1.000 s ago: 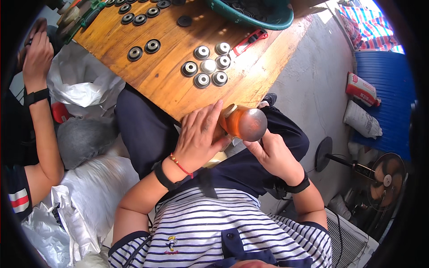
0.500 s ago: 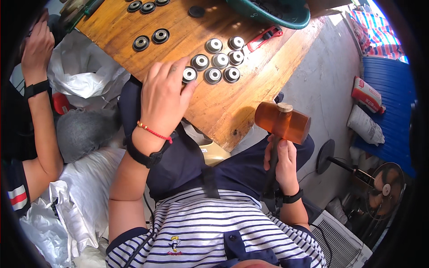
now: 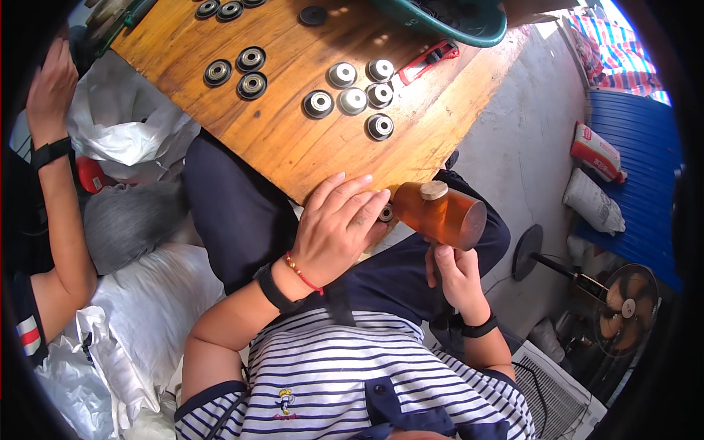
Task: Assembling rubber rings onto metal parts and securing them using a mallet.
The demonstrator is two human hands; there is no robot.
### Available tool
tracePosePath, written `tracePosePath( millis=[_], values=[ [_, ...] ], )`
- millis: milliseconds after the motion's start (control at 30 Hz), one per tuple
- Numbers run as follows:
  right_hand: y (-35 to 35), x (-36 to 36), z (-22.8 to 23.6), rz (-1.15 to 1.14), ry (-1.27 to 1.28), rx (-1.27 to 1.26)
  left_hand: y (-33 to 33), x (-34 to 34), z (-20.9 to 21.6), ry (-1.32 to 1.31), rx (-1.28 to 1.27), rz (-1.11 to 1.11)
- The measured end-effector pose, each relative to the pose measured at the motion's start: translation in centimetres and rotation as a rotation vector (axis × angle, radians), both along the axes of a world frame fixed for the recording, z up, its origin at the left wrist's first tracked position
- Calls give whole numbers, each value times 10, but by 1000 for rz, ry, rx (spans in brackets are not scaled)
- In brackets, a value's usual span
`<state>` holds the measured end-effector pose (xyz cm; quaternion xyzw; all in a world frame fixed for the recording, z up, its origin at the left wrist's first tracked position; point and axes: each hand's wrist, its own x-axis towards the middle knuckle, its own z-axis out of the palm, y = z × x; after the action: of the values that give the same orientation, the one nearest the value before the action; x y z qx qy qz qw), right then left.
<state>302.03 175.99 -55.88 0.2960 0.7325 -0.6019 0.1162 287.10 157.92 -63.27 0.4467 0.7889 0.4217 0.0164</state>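
Note:
At the near corner of the wooden table (image 3: 282,150), my left hand (image 3: 334,235) has its fingers closed around a small black-rimmed bearing wheel (image 3: 386,213), mostly covered by the fingers. My right hand (image 3: 459,279) grips the handle of a mallet with an amber, see-through head (image 3: 458,218). That head is right beside the held wheel; whether they touch I cannot tell. Farther up the table, several pale-faced bearing wheels (image 3: 353,101) form a loose group. Left of them sit three darker-faced bearing wheels (image 3: 251,85).
A green basin (image 3: 469,35) stands at the table's far edge, near a red-handled cutter (image 3: 429,61). More wheels (image 3: 229,10) lie at the far left. A co-worker's arm (image 3: 59,176) is on the left beside white sacks (image 3: 169,293). A fan (image 3: 627,306) stands at right.
My left hand has come nearer and right, to the table corner, with a bearing wheel. The pale-faced group has two fewer; the left group has one more. The mallet has shifted left and slightly nearer.

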Motion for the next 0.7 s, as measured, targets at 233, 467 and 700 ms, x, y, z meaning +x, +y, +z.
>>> tracePosePath(
  millis=[233, 467, 700],
  values=[
    [-15, -29, 45, 254, 362, 473, -10, -1, -6, 56, 89, 44],
    [-10, -44, 22, 154, -55, 3, -9, -2, -2, -58, 83, 62],
    [-19, -23, -1, -270, 185, -131, 1, -11, 10, 19, 45, -3]
  ],
)
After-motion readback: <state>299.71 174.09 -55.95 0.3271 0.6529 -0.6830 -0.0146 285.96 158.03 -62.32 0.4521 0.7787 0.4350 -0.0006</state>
